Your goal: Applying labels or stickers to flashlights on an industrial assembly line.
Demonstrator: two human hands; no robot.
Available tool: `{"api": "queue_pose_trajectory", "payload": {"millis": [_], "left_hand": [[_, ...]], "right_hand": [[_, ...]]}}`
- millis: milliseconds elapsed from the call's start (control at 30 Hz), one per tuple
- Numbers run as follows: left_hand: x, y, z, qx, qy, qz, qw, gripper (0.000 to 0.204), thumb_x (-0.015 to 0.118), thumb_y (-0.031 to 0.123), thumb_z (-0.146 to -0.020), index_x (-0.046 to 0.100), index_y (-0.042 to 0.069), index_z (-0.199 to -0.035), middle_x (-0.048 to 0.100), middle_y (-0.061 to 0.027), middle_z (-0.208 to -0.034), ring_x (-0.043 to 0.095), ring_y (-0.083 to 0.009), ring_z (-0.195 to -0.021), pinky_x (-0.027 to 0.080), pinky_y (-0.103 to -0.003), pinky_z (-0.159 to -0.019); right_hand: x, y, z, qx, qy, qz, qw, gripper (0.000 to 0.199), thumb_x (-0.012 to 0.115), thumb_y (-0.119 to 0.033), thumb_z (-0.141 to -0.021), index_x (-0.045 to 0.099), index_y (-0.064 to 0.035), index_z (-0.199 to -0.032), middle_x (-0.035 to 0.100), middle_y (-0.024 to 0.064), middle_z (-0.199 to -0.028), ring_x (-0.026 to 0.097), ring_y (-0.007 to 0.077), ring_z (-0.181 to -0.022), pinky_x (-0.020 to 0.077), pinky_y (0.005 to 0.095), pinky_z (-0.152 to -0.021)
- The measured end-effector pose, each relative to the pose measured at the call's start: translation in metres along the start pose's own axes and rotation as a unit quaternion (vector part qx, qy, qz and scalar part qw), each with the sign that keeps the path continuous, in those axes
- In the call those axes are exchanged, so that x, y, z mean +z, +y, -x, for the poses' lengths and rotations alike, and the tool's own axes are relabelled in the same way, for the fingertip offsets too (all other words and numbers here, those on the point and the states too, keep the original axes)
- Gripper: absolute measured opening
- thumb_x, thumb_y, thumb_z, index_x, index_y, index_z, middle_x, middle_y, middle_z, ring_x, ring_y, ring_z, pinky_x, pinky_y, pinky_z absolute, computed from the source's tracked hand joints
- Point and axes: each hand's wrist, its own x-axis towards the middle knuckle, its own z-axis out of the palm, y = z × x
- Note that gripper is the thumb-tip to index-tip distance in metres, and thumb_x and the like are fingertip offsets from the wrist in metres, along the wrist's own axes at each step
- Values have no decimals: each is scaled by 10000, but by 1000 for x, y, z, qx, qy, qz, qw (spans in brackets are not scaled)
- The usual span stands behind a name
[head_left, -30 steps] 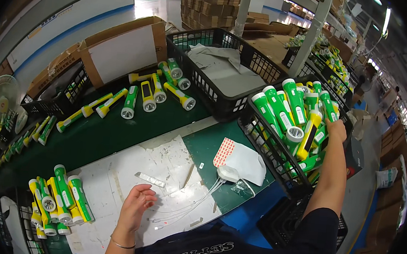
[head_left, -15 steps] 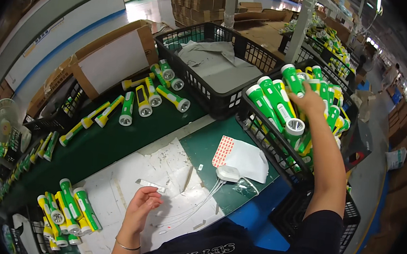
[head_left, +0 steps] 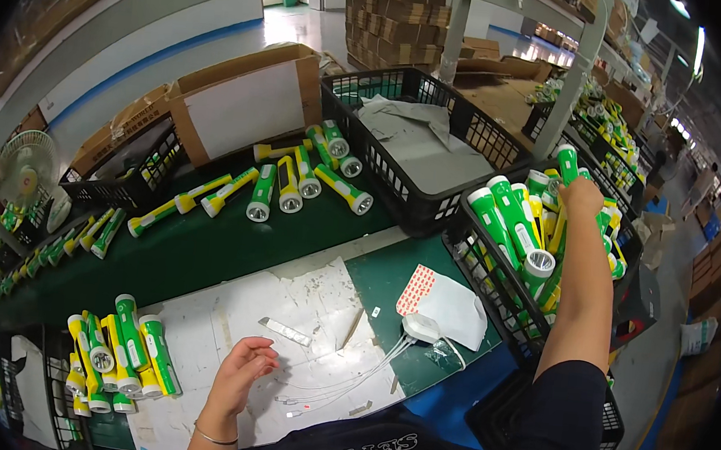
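Note:
Over the far part of a heaped black crate [head_left: 491, 298] on the right, my right hand [head_left: 581, 197] is closed round a green and white flashlight [head_left: 567, 164], whose end sticks up above the fingers. Green and yellow flashlights [head_left: 511, 221] lie piled in the crate around that hand. My left hand [head_left: 243, 372] hovers over the white-covered part of the bench [head_left: 223, 324], its fingers loosely bent and apart, with nothing in them. Just beyond it lies a flat pale strip [head_left: 285, 332]. Several more flashlights [head_left: 125, 343] are stacked at the bench's left end.
Flashlights [head_left: 291, 186] lie in a row along the dark green surface [head_left: 204, 250] beyond the bench. A black crate [head_left: 418, 204] with grey sheeting stands at the back. A white cabled device [head_left: 422, 326] rests by a pale pouch [head_left: 456, 312]. A grey post [head_left: 575, 81] rises behind the heaped crate.
My right hand has shifted farther over the crate, and a flashlight now stands upright in its grip. My left hand stays over the bench. The whole view has turned somewhat.

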Motion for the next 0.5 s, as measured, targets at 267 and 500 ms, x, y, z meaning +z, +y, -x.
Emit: {"api": "queue_pose_trajectory", "payload": {"millis": [267, 500], "left_hand": [[-9, -12, -8, -23, -22, 18, 999, 290, 536, 132, -871, 495, 28, -1139, 585, -60, -998, 559, -130, -903, 424, -247, -788], [-18, -18, -13, -12, -44, 14, 999, 283, 531, 165, -907, 505, 39, -1160, 566, -50, -1031, 532, -117, -931, 421, -245, -851]], "right_hand": [[-65, -81, 50, -150, -4, 11, 989, 561, 585, -545, -762, 656, -48, -1014, 638, 155, -1052, 615, 312, -967, 494, 397, -811], [-51, -264, 194, -487, -81, -84, 865, 340, 618, -329, -723, 638, -132, -999, 623, 119, -1066, 585, 295, -1015, 487, 424, -816]]}}
